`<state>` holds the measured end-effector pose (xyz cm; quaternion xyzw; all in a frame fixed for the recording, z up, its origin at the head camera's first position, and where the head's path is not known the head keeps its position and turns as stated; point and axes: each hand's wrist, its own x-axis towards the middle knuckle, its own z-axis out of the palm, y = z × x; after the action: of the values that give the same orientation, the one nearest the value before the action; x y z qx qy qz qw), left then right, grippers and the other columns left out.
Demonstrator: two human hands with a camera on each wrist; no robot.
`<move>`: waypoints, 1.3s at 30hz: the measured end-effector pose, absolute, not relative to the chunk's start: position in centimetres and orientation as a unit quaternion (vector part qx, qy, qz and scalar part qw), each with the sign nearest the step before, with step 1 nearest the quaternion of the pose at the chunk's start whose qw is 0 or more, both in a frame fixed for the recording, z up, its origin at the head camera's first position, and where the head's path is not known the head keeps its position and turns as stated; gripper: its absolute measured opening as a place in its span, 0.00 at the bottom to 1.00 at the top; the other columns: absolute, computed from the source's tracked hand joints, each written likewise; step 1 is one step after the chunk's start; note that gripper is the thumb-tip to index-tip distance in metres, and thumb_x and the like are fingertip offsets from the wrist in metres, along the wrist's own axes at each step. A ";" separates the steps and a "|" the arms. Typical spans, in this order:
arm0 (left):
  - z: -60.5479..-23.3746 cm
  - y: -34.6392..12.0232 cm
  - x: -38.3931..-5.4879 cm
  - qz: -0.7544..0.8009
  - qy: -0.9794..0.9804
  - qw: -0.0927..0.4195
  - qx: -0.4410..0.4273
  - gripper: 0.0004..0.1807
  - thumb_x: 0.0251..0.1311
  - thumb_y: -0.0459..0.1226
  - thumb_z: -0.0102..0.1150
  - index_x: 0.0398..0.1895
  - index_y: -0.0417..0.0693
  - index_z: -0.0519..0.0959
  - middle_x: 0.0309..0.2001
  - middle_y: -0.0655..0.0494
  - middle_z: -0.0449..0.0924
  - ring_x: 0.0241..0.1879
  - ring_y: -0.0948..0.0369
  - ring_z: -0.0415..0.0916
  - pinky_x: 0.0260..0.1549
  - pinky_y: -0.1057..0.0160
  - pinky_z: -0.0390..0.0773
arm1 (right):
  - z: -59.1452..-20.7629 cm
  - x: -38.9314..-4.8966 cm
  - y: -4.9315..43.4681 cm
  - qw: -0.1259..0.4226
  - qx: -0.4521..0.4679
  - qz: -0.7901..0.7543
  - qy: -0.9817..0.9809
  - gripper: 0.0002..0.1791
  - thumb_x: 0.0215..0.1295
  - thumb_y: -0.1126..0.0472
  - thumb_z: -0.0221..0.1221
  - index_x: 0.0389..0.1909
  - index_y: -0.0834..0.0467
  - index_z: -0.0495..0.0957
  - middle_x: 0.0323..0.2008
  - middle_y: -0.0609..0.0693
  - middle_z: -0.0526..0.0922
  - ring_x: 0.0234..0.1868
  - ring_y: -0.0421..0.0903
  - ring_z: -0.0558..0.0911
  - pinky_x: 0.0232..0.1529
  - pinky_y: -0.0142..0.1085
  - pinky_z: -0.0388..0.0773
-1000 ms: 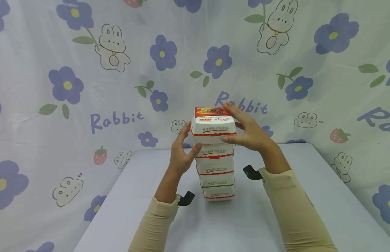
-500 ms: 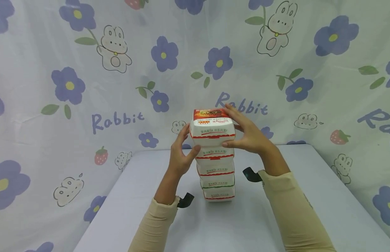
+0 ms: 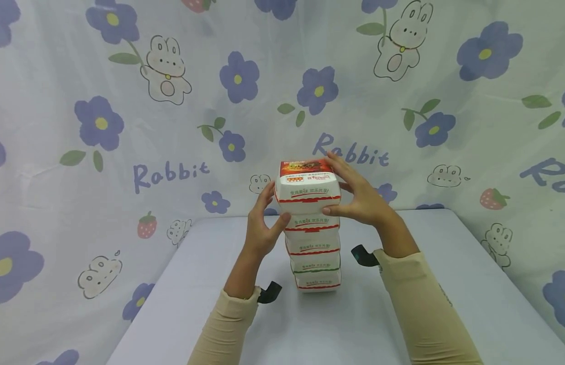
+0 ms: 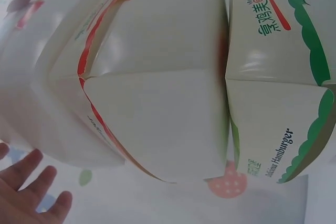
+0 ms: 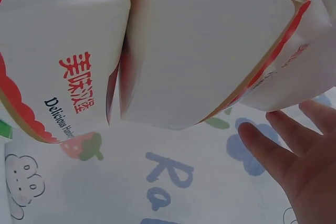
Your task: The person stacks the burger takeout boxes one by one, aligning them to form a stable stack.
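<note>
Several white paper hamburger boxes [image 3: 314, 246] stand in a tall, slightly crooked stack on the table. Most have a red wavy edge; a lower one has a green edge. The top hamburger box [image 3: 308, 191], with a red printed lid, sits between both hands at the head of the stack. My left hand [image 3: 260, 228] holds its left side, thumb at the lower front corner, fingers along the side. My right hand [image 3: 366, 202] grips the right side, thumb at the lower front, index finger up by the lid. Both wrist views show spread fingers beside the boxes.
The white table [image 3: 195, 304] reaches back to a curtain [image 3: 264, 40] printed with rabbits, purple flowers and strawberries. A black curved piece sticks out from each cuff, the left one [image 3: 270, 292] and the right one [image 3: 365, 256], on either side of the stack.
The top box has come down slightly onto the stack, with both hands moving down alongside it. The lower boxes stay in place.
</note>
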<state>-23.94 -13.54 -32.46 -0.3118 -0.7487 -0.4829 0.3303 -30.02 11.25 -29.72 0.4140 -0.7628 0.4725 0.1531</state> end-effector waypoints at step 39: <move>-34.6 -14.3 -27.5 -0.463 -0.766 0.324 -0.307 0.44 0.61 0.63 0.51 0.75 0.53 0.55 0.69 0.57 0.65 0.69 0.57 0.59 0.65 0.47 0.61 | -29.7 -30.2 11.6 0.137 0.408 0.484 -0.762 0.58 0.47 0.66 0.72 0.77 0.56 0.48 0.77 0.47 0.43 0.76 0.48 0.44 0.65 0.58 0.61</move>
<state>-27.51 -14.35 -34.58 -0.3074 -0.7656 -0.4630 0.3241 -30.24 11.58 -29.72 0.4079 -0.7620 0.4839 0.1374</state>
